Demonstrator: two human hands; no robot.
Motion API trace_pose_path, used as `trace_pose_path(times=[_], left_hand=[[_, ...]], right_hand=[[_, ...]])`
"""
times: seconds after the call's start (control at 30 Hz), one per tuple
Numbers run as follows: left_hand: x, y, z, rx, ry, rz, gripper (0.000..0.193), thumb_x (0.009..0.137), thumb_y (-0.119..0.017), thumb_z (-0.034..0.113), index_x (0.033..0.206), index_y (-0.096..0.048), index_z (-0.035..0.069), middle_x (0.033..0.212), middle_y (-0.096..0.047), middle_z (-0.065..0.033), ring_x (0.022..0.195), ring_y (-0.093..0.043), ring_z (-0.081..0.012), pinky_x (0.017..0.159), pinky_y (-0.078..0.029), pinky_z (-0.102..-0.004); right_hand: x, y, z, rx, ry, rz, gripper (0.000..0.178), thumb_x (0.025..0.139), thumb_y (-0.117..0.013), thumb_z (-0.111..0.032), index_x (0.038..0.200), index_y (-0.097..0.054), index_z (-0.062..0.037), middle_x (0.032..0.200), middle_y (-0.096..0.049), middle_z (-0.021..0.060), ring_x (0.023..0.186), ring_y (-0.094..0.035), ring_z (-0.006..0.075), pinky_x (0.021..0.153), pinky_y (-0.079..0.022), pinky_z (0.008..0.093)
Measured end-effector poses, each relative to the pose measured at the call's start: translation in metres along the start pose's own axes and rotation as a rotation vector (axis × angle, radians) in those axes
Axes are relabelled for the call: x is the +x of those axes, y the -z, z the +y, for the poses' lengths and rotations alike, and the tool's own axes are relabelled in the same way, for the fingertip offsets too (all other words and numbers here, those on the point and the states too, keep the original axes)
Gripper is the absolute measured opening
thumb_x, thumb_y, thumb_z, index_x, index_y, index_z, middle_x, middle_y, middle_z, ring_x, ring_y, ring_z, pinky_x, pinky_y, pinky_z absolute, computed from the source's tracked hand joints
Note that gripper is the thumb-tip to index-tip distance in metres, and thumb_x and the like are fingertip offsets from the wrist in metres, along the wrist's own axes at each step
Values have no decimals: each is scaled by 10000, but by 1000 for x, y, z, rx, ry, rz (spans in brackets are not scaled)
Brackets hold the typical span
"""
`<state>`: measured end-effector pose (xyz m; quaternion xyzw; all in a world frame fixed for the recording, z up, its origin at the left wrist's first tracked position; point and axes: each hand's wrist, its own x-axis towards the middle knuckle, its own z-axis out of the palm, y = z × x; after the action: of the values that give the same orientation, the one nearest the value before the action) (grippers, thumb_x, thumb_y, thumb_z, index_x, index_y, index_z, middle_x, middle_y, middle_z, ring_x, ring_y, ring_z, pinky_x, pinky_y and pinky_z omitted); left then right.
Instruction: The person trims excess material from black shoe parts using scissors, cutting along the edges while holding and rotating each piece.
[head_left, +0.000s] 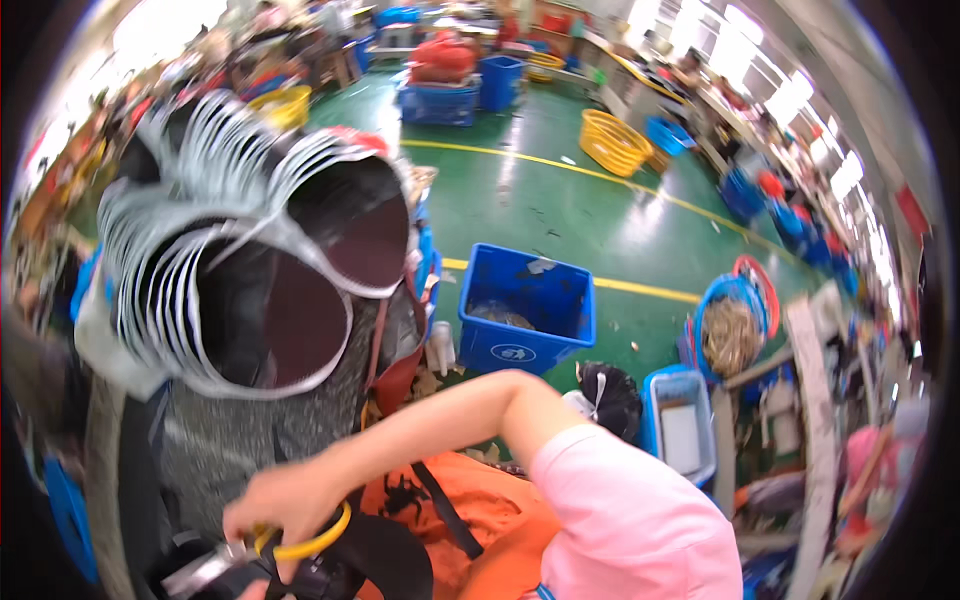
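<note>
My right hand (290,505) reaches across to the lower left, its bare forearm coming out of a pink sleeve. It is closed around the yellow handles of a pair of scissors (318,542), whose metal blades (205,572) point left and look smeared by motion. Only a bit of my left hand (256,591) shows at the lower edge, beside the scissors; its fingers are mostly hidden. Under the scissors are dark, glossy black shapes that I cannot make out. Beyond my right hand stand bundles of nested, curled dark sheets (310,310) with pale edges, on a grey speckled surface (230,440).
An orange cloth (450,515) covers my lap. Ahead stands a blue bin (525,345) on the green floor. To the right are a black bag (610,400), a pale-blue tub (682,430) and a filled blue basket (735,325). Yellow baskets (612,143) stand farther off.
</note>
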<state>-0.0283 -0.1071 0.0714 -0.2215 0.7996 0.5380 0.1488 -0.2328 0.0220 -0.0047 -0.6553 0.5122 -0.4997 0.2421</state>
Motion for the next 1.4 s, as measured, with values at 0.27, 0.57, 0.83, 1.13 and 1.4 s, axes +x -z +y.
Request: trace_pose_path(times=[0.27, 0.57, 0.83, 1.13, 1.4], left_hand=[[8, -16, 11, 429, -184, 446, 305, 893, -612, 29, 1177, -601, -82, 1168, -644, -194, 1065, -610, -308, 917, -477, -390], [47, -23, -90, -449, 48, 592, 689, 931, -651, 178, 1513, -291, 97, 1535, -340, -147, 1344, -391, -309, 1089, -348, -412], [131, -63, -5, -689, -265, -134, 518, 910, -654, 221, 1330, -493, -36, 1279, -583, -148, 1185, -545, -285, 1003, -427, -416], [159, -189, 124, -195, -437, -912, 708, 828, -724, 247, 1384, -403, -50, 1278, -570, -207, 1184, -548, -355, 952, -470, -483], [121, -156, 93, -49, -283, -825, 885, 755, -785, 270, 1433, -324, -63, 1277, -558, -259, 1183, -550, -418, 906, -508, -542]], right_hand=[[-2, -3, -40, -259, -109, 43, 325, 834, -676, -250, 1136, -646, -135, 972, -686, 183, 854, -657, 351, 707, -506, 449], [5, 21, -48, -33, 110, 147, 352, 844, -648, -196, 1146, -615, -19, 1007, -675, 208, 911, -654, 364, 764, -513, 430], [-70, 25, -84, -229, 45, 248, 313, 911, -612, -260, 1136, -585, -44, 974, -665, 196, 852, -627, 391, 713, -495, 458], [-158, 44, -105, -649, -148, 567, 306, 876, -630, -222, 1155, -584, -106, 939, -666, 187, 836, -620, 402, 705, -478, 492], [-104, 70, -112, -716, -58, 193, 330, 713, -734, -251, 973, -603, -94, 836, -646, 100, 819, -648, 322, 682, -496, 449]])
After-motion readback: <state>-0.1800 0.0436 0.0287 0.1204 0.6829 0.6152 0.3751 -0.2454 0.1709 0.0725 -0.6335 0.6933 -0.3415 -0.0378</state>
